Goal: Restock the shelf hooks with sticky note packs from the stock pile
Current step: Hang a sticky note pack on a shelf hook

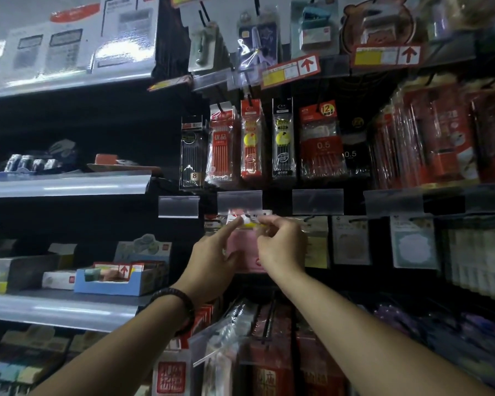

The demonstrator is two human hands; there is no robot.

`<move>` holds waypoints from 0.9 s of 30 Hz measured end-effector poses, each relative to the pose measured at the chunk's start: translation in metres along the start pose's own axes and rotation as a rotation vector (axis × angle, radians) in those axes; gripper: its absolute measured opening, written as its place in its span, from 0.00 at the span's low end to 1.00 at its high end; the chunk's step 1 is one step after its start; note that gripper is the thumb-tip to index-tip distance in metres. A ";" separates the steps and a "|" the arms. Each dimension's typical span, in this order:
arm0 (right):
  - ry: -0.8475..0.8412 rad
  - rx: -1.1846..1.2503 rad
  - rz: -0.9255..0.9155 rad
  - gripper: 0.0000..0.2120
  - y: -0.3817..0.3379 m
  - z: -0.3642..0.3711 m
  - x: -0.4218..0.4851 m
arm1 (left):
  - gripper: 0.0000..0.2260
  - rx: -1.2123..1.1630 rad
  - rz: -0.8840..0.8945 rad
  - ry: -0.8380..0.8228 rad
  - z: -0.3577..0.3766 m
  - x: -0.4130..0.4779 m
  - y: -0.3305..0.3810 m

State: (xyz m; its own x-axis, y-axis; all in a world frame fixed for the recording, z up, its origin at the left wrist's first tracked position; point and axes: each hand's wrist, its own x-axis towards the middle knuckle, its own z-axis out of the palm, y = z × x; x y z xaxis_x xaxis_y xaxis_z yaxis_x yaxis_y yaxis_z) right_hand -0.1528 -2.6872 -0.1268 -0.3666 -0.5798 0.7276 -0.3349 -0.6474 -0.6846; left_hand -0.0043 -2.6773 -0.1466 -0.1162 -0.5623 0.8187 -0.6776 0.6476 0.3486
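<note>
Right hand [280, 247] is raised to the hanging row, its fingers curled tight and pinching the top edge of a pink sticky note pack [242, 248], apparently to steer the punched header onto a hook; left hand [212, 261] is beside it, index finger stretched straight up to touch the header from the left while the thumb lies on the pink front, so it seems to grip and steady the pack as the right hand aims; the other left fingers are hidden and I cannot tell how they lie; the pack hangs upright between the two hands, its header just under a clear label holder [239, 200] that juts out in front; the hook itself is hidden behind that holder and the fingers, so I cannot tell whether the hole is on it yet; my guess is that the threading is under way rather than done; a dark bracelet [175, 307] circles the left wrist; to the right, more note packs [352, 241] hang in the same row, which suits this as the slot being refilled; pen packs [252, 138] hang on the row above; no stock pile can be made out from this angle.
</note>
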 end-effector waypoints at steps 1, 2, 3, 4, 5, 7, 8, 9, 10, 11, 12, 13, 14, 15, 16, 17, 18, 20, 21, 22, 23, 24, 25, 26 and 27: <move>-0.038 -0.079 -0.007 0.16 0.002 -0.001 0.001 | 0.34 0.053 -0.008 -0.025 0.001 0.003 -0.001; -0.077 -0.170 -0.018 0.20 0.005 -0.002 0.002 | 0.36 0.099 -0.027 -0.069 0.002 0.006 -0.002; -0.130 -0.273 -0.030 0.25 0.006 -0.006 0.002 | 0.38 0.132 -0.049 -0.120 0.002 0.009 -0.002; -0.199 -0.372 -0.038 0.29 0.006 -0.012 0.001 | 0.40 0.142 -0.068 -0.166 0.003 0.011 -0.002; -0.275 -0.441 -0.035 0.32 0.002 -0.018 -0.001 | 0.41 0.135 -0.084 -0.204 0.004 0.011 -0.002; -0.365 -0.483 -0.040 0.37 -0.005 -0.029 -0.006 | 0.42 0.137 -0.099 -0.241 0.005 0.008 -0.001; -0.378 -0.502 -0.056 0.38 -0.006 -0.033 -0.009 | 0.42 0.152 -0.107 -0.243 0.005 0.004 -0.001; -0.386 -0.533 -0.068 0.38 -0.008 -0.037 -0.014 | 0.42 0.167 -0.120 -0.235 0.003 0.000 0.000; -0.387 -0.577 -0.090 0.36 -0.009 -0.042 -0.020 | 0.41 0.174 -0.128 -0.224 0.002 -0.007 0.002; -0.381 -0.638 -0.124 0.34 -0.009 -0.049 -0.027 | 0.40 0.178 -0.135 -0.213 0.000 -0.015 0.006; -0.360 -0.707 -0.182 0.29 -0.009 -0.056 -0.034 | 0.38 0.179 -0.135 -0.205 -0.001 -0.025 0.011; -0.325 -0.765 -0.266 0.24 -0.010 -0.066 -0.044 | 0.33 0.191 -0.131 -0.203 -0.002 -0.038 0.019; -0.294 -0.791 -0.355 0.20 -0.010 -0.076 -0.054 | 0.27 0.210 -0.105 -0.204 -0.002 -0.051 0.027; -0.284 -0.786 -0.423 0.18 -0.010 -0.087 -0.065 | 0.22 0.230 -0.075 -0.217 -0.003 -0.067 0.037; -0.289 -0.755 -0.460 0.17 -0.009 -0.098 -0.076 | 0.19 0.243 -0.045 -0.235 -0.004 -0.084 0.047; -0.298 -0.707 -0.469 0.16 -0.008 -0.109 -0.087 | 0.17 0.267 -0.027 -0.262 -0.006 -0.102 0.058; -0.300 -0.651 -0.476 0.15 -0.004 -0.122 -0.098 | 0.17 0.305 0.003 -0.273 -0.006 -0.120 0.067; -0.279 -0.572 -0.507 0.13 0.010 -0.148 -0.123 | 0.19 0.427 0.093 -0.214 -0.004 -0.155 0.083; -0.266 -0.556 -0.534 0.11 0.017 -0.163 -0.137 | 0.19 0.473 0.150 -0.158 -0.002 -0.171 0.090; -0.256 -0.544 -0.557 0.09 0.024 -0.178 -0.152 | 0.17 0.472 0.204 -0.099 0.000 -0.185 0.097; -0.250 -0.532 -0.583 0.08 0.030 -0.194 -0.167 | 0.15 0.429 0.251 -0.049 0.005 -0.199 0.103; -0.247 -0.515 -0.611 0.06 0.036 -0.211 -0.183 | 0.12 0.362 0.293 -0.023 0.011 -0.212 0.108; -0.245 -0.495 -0.630 0.05 0.043 -0.228 -0.200 | 0.10 0.291 0.323 -0.038 0.019 -0.227 0.113; -0.245 -0.478 -0.625 0.05 0.052 -0.245 -0.218 | 0.07 0.221 0.347 -0.085 0.029 -0.243 0.119; -0.245 -0.472 -0.597 0.06 0.064 -0.261 -0.237 | 0.06 0.155 0.358 -0.147 0.042 -0.261 0.123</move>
State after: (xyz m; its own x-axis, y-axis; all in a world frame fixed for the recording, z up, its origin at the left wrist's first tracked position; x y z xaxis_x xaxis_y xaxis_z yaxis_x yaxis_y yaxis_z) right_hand -0.3140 -2.4619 -0.3539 0.1733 -0.3292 0.9282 -0.7666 -0.6367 -0.0827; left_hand -0.0875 -2.4724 -0.3366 -0.4593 -0.3907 0.7978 -0.6757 0.7366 -0.0282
